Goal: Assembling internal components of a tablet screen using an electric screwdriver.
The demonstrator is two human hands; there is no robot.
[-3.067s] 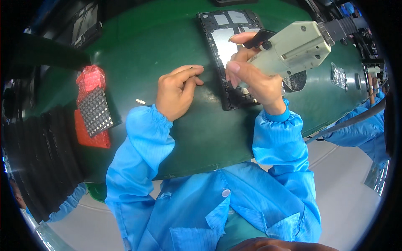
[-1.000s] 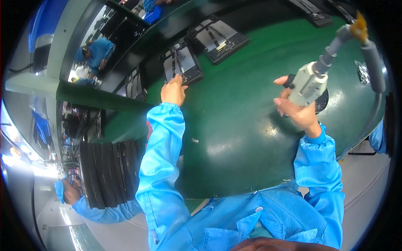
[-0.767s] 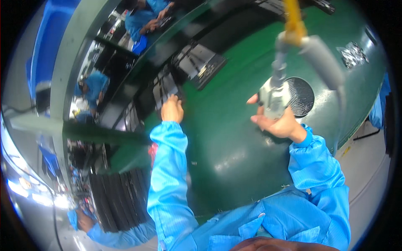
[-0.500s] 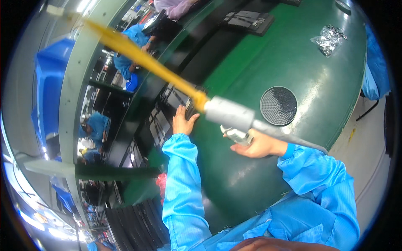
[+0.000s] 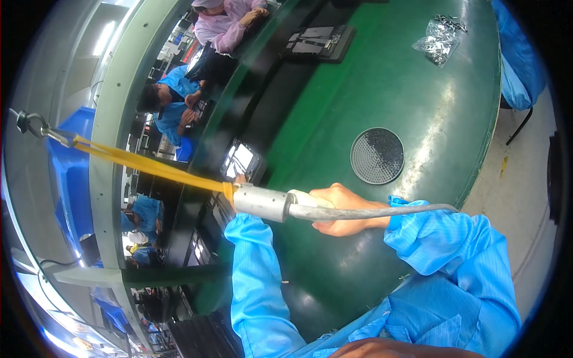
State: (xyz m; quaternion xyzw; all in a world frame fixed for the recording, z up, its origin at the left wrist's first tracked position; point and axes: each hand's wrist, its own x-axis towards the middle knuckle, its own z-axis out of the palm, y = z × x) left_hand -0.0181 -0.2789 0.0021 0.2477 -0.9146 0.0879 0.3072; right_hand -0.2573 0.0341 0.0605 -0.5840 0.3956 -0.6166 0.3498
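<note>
My right hand [image 5: 343, 206] is closed round a hanging electric screwdriver [image 5: 261, 203], a silver cylinder with a grey cable trailing right over my wrist. A yellow strap [image 5: 155, 170] ties its top end to a metal hook at the far left. My left hand [image 5: 240, 179] is mostly hidden behind the strap and the screwdriver's end. Only a bit of its fingers shows, against the near edge of a dark flat unit [image 5: 242, 160] with a bright reflecting face. The screwdriver's working tip is hidden from view.
A round ridged dish [image 5: 364, 170] of small dark parts sits on the green table [image 5: 334, 125]. Farther back lie a plastic bag of metal pieces [image 5: 440, 40] and another dark unit [image 5: 319, 43]. A metal post [image 5: 110, 131] rises left; co-workers sit beyond it.
The screwdriver and my right hand have moved left, toward my left hand. The strap has swung lower, and my left hand, formerly in plain sight, is now mostly covered.
</note>
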